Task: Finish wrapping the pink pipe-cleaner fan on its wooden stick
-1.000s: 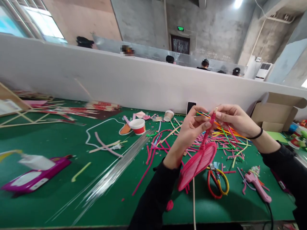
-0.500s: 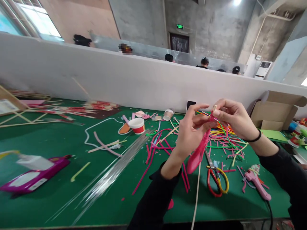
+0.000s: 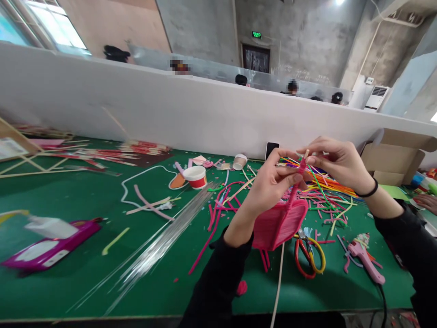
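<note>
My left hand (image 3: 269,189) pinches a pink-wrapped stick (image 3: 294,193) between thumb and fingers, below its bare pale wooden tip (image 3: 307,154). A pink heart-like panel (image 3: 273,225), covered in fine strands, hangs from that stick under my hand. With thumb and fingertips together, my right hand (image 3: 336,159) closes at the top of the stick, by the tip; whether a thin strand is also between the fingers cannot be made out. Red-and-yellow-handled scissors (image 3: 310,255) lie just right of the panel, their blades partly hidden by it. A long pale rod (image 3: 280,282) runs below the panel.
Pink, orange and green strips (image 3: 324,196) lie behind my hands. A pink glue gun (image 3: 367,262) with a cord rests at right, a bundle of clear rods (image 3: 164,241) at left centre, and a paper cup (image 3: 195,177) behind. Another person's hand (image 3: 426,200) shows at far right.
The pink panel has turned from nearly edge-on to show its broad face, now covering the scissor blades. Both hands stay at the top of the stick. Another person's hand has come into view at right.
</note>
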